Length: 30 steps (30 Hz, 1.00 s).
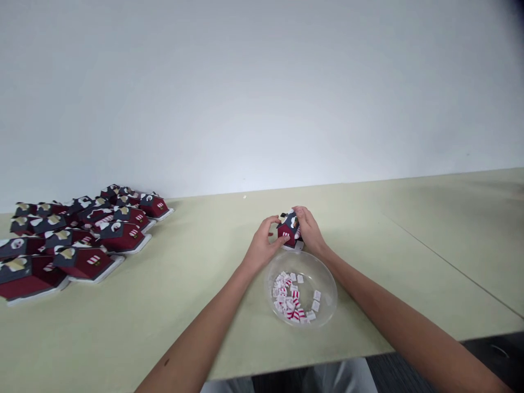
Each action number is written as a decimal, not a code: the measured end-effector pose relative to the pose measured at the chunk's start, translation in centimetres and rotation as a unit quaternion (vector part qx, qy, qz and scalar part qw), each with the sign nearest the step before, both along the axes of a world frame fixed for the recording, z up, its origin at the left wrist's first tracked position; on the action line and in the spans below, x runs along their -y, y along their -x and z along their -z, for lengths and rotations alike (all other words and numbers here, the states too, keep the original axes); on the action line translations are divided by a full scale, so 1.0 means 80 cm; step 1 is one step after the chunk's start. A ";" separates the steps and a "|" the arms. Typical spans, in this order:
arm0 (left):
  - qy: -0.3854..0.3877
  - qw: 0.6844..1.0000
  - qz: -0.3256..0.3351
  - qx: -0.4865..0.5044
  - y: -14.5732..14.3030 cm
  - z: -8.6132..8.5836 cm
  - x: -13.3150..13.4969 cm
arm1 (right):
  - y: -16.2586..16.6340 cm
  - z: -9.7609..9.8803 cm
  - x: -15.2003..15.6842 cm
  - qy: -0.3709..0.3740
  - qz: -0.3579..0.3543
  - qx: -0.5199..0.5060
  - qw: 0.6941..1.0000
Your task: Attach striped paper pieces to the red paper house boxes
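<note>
Forearms enter from the bottom edge, left forearm [204, 338] and right forearm [393, 316], meeting over a clear bowl [333, 292] near the table's front edge. Far left: pile of dark red paper houses [77, 240] with grey roofs, packed close, some overlapping, well apart from the hands. Table [196, 284] is pale green.

Left hand [262, 245] is partly curled, thumb and fingertips pinching the left side of 1 small house [289, 229]. Right hand [309, 229] is cupped over its roof and right side, fingers bent, gripping. So both hands grasp the same house, which sits low at the table just behind the bowl; whether its base touches the table can't be told.

Bowl holds loose red-and-white striped pieces [292, 297], no hand in it.

Judgement: best handled with a light, steady 2-hand pinch so the paper walls don't crush, and kept low behind the bowl.
</note>
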State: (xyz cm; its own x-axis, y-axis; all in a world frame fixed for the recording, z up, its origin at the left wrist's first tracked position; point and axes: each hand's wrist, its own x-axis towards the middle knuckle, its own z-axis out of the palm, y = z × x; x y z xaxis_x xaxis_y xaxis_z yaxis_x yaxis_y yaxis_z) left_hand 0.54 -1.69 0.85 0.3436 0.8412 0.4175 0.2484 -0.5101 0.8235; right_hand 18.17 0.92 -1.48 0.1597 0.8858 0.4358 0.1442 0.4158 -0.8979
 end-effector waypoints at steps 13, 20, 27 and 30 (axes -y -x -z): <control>-0.073 0.994 -0.057 -0.050 -0.001 0.001 0.002 | 0.002 -0.022 0.010 -0.012 -0.027 0.006 1.000; -0.113 0.988 -0.072 -0.078 0.001 -0.001 0.001 | 0.008 -0.021 0.011 0.009 -0.108 -0.024 0.994; -0.106 0.987 -0.071 -0.093 0.004 -0.006 0.002 | 0.011 -0.016 0.013 0.071 -0.154 -0.077 0.982; -0.107 0.986 -0.078 -0.104 0.005 -0.007 0.003 | 0.010 -0.015 0.011 0.068 -0.166 -0.071 0.981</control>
State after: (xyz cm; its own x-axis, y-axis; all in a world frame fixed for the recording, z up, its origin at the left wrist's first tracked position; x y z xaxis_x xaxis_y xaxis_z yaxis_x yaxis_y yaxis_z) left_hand 0.14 -1.95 1.45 0.3140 0.7907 0.5256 0.4900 -0.6091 0.6236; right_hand 17.34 0.03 -0.32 -0.0968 0.9478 0.3038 -0.1093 0.2932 -0.9498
